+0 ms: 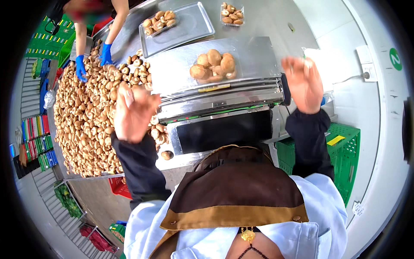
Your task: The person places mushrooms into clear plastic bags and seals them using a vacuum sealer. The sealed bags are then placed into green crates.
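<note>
Both of my hands are raised, one on either side of a stainless-steel wrapping machine (172,84). My left hand (134,113) hovers over the right part of a big heap of brown mushrooms (86,116), its fingers apart and nothing visible in them. My right hand (304,84), a little blurred, is beyond the machine's right end with its fingers stretched up and nothing seen in it. Between them, on the machine's flat top, sits a pack of large brown mushrooms (213,65). The machine's dark front plate (224,131) is nearest to me.
At the back are a metal tray (189,36) bearing a mushroom pack and another filled clear tray (233,16). A co-worker's blue-gloved hands (105,55) reach into the heap. A green crate (345,146) stands right, and a wall socket (368,72) has a cable.
</note>
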{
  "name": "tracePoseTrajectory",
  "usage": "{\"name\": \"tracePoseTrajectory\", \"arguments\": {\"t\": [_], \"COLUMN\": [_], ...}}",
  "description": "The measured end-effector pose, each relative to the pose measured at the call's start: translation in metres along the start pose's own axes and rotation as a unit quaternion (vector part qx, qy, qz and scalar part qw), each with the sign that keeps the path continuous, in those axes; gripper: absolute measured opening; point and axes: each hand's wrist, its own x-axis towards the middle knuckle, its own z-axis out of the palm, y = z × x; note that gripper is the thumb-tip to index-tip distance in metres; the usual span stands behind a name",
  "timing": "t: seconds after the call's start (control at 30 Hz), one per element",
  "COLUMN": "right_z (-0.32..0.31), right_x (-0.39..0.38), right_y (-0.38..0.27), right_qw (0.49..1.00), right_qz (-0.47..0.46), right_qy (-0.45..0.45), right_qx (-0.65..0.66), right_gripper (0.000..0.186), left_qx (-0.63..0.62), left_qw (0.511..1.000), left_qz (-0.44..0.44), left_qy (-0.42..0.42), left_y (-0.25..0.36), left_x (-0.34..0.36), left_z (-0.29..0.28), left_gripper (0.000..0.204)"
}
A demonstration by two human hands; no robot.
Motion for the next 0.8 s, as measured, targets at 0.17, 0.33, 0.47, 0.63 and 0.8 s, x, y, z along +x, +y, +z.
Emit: {"name": "tracePoseTrajectory", "arguments": {"t": [0.17,0.33,0.47,0.63,0.8], "right_z": [-0.011,-0.102,-0.086,-0.072,-0.045], "right_x": [0.113,0.119,0.103,0.083,0.058], "right_y": [0.081,0.177,0.154,0.134,0.111], "right_qw": [0.927,0.85,0.799,0.803,0.84], "right_qz": [-0.072,0.198,0.3,0.341,0.32], "right_qy": [-0.032,-0.085,-0.111,-0.131,-0.146], "right_qx": [-0.366,-0.481,-0.51,-0.471,-0.414], "right_gripper": [0.014,0.021,0.034,0.045,0.051], "left_qx": [0.198,0.604,0.536,0.448,0.517], "left_qw": [0.973,0.788,0.829,0.838,0.83], "left_qz": [0.114,-0.006,-0.098,-0.308,-0.2], "left_qy": [0.041,0.12,0.128,0.043,0.053], "left_y": [-0.034,-0.116,-0.121,-0.1,-0.095], "left_x": [0.128,0.145,0.132,0.126,0.089], "left_z": [-0.04,-0.132,-0.12,-0.09,-0.054], "left_gripper": [0.016,0.019,0.019,0.042,0.053]}}
